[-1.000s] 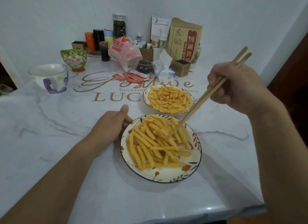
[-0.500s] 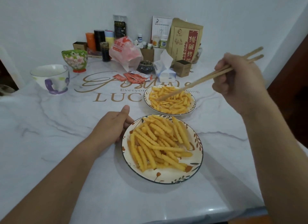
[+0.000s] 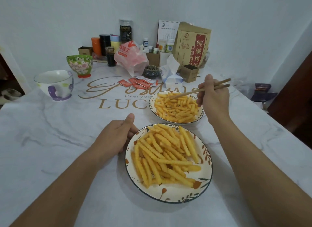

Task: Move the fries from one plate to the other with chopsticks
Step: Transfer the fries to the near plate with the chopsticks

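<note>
Wooden chopsticks [image 3: 199, 90] are pinched in the right hand [image 3: 213, 98], long axis running from upper right down to lower left, tips pointing left and sitting right in the fries [image 3: 176, 106] on the far plate [image 3: 201, 115]. Can't tell if the tips are actually gripping a fry or just resting on the pile. That hand hangs over the right edge of the far plate, fingers curled round the sticks. The near plate [image 3: 206, 160], with a leaf pattern on the rim, holds its own heap of crinkle-cut fries [image 3: 163, 155], most of them lying diagonally, upper left to lower right. The left hand [image 3: 114, 138] is loosely curled against that plate's left rim, thumb up, steadying it. So 2 plates, 1 behind the other, on a marble-look table [image 3: 50, 142] with gold lettering, the near one between both forearms. A white and purple mug [image 3: 54, 84] sits well off to the left.
</note>
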The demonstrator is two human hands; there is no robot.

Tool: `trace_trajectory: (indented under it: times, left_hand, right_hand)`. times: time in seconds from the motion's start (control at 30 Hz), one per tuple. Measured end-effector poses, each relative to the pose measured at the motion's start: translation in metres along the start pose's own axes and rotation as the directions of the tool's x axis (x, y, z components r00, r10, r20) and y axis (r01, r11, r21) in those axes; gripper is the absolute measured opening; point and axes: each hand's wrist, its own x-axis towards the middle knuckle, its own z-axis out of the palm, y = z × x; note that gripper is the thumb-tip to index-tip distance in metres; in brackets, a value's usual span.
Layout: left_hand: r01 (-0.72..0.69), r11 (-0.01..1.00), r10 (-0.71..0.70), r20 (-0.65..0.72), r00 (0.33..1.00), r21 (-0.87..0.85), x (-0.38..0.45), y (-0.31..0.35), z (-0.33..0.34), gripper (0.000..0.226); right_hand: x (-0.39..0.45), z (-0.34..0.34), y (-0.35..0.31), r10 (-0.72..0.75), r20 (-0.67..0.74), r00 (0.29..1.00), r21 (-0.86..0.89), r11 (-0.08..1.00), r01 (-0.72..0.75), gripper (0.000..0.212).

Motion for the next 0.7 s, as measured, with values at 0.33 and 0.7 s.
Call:
trace_trajectory:
  times: [0.33,0.7]
  left_hand:
    - [0.004,1.000,-0.004,0.000,1.000,-0.020,-0.002,0.001,-0.001,0.063]
    - [-0.006,1.000,0.006,-0.016,1.000,0.005,-0.005,0.004,-0.001,0.063]
  right_hand:
    - [0.008,-0.002,-0.012,0.111,-0.168,0.979,0.147,0.985,-0.087,0.040]
    - [-0.014,-0.078,-0.054,0.080,0.604,0.793,0.138,0.969,-0.203,0.052]
